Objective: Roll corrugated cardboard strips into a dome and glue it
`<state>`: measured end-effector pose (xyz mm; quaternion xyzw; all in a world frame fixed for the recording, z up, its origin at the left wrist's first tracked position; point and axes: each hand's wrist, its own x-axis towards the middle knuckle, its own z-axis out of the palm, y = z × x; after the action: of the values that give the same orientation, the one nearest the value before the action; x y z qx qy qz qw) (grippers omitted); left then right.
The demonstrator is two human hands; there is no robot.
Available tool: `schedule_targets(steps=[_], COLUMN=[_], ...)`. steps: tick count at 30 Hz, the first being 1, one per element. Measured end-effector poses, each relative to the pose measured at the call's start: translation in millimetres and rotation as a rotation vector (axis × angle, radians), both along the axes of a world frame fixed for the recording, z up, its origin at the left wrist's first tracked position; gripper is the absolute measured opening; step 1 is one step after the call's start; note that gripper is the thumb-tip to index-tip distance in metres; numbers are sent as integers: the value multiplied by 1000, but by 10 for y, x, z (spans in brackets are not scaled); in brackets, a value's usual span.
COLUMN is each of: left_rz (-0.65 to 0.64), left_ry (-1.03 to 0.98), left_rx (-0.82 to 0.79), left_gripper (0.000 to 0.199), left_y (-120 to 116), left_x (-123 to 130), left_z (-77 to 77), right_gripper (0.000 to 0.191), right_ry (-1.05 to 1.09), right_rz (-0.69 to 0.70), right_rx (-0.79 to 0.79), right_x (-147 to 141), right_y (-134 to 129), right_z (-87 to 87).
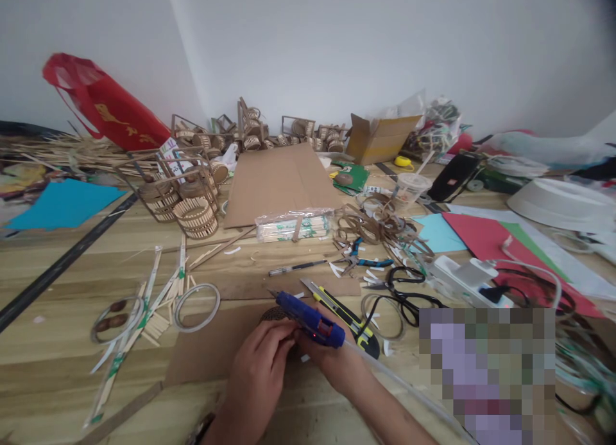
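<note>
A blue hot glue gun [310,318] is in my right hand [332,361], its nozzle pointing up and to the left. My left hand [260,365] is closed beside it, fingertips pinched together close to the gun. Just beyond those fingers shows the edge of a dark brown patterned piece [275,313]; most of it is hidden by my hands. Beneath lies a flat cardboard sheet [202,352]. A yellow and black utility knife [344,313] rests to the right of the gun, and a pen [298,268] lies farther off.
On the left are small slatted wooden buckets [195,217], loose sticks [158,320] and a white ring [197,307]. Blue-handled pliers [368,261], black scissors [407,287] and a white power strip [469,281] sit right. A large cardboard sheet [283,182] and packaged sticks [293,227] lie ahead.
</note>
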<state>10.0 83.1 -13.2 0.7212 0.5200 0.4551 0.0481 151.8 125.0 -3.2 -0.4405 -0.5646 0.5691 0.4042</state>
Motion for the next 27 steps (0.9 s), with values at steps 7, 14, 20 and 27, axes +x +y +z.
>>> schedule_targets(steps=[7, 14, 20, 27], left_rz=[-7, 8, -21, -40], left_ry=[5, 27, -6, -89], left_rx=[-10, 5, 2, -64], left_gripper=[20, 21, 21, 22], left_y=[-5, -11, -21, -1], left_x=[7, 9, 41, 90], left_z=[28, 1, -6, 26], right_gripper=[11, 8, 11, 8], right_ry=[0, -36, -48, -16], right_rz=[10, -7, -30, -68], right_rx=[4, 24, 56, 95], right_x=[11, -11, 5, -14], right_y=[-1, 11, 17, 46], right_z=[-25, -98, -103, -89])
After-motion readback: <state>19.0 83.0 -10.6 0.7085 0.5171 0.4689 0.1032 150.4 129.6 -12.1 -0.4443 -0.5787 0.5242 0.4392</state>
